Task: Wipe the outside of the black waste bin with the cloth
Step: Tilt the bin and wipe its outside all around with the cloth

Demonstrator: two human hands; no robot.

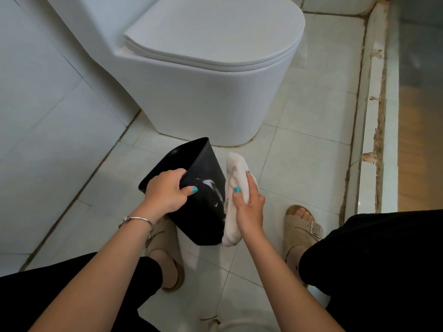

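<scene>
Head view, looking down between the knees at a bathroom floor. Black waste bin (201, 207) held tilted off the pale floor tiles (299, 164), mouth turned away toward the toilet (203, 92), base nearest the person. It sits just in front of the toilet's foot, over the left sandal (165, 248).

Left hand (165, 192) grips the bin at its rim: fingers hooked over the edge into the opening, thumb pressed on the outer wall. Silver bracelet (139, 220) on that wrist.

Right hand (249, 207) holds a white cloth (233, 200), bunched lengthwise, fingers curled round it with the thumb across the front. Cloth lies against the bin's right-hand outer wall, one end poking up past the fingertips, the other hanging down beside the base.

Progress, as a judgement: wiping is under way, not finished. Upward-facing side shows a pale smear or glare (213, 188) near the thumb; cannot tell whether it is wet film, residue or reflected light. Right wall is in contact with the cloth now. Far side, underside and base are out of sight, so their state is unknown. Likely still to do: turn the bin in the left hand to bring the hidden faces round, pass the cloth over each, then set it upright on the tiles.

Right sandal (302, 231) stands apart from the bin, toward the stained shower threshold (376, 116).
</scene>
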